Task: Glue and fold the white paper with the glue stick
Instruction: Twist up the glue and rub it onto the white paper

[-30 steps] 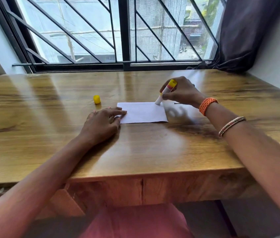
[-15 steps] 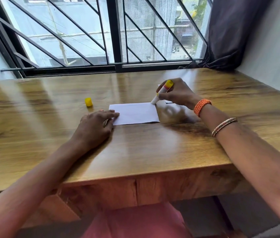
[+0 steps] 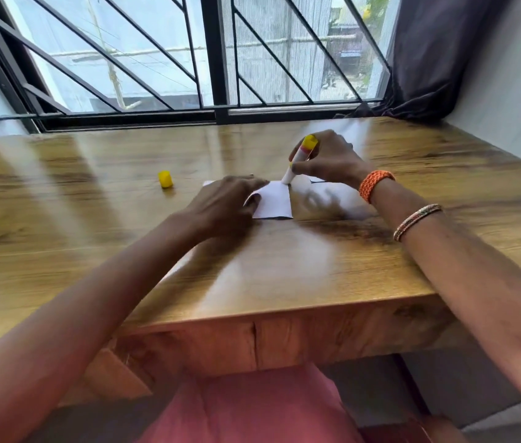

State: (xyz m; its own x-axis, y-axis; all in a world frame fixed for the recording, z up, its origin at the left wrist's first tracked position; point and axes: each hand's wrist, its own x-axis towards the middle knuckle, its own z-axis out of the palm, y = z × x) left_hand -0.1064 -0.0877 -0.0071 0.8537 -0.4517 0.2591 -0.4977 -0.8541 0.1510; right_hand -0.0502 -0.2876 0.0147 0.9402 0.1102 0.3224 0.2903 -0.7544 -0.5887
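A white paper (image 3: 274, 202) lies flat on the wooden table (image 3: 284, 266) in front of me. My left hand (image 3: 224, 206) lies on the paper's left half and covers most of it; its fingers look blurred. My right hand (image 3: 329, 159) grips a white glue stick (image 3: 297, 159) with a yellow end, tilted, its tip touching the paper's far right corner. The glue stick's yellow cap (image 3: 165, 179) stands alone on the table, left of the paper.
A barred window (image 3: 214, 59) runs along the table's far edge. A dark curtain (image 3: 438, 52) hangs at the back right, beside a white wall (image 3: 508, 75). The table's near edge (image 3: 284, 314) is just above my lap.
My left hand has slid to the right, further onto the paper, and now covers its left half. The glue stick stays at the paper's far right corner.
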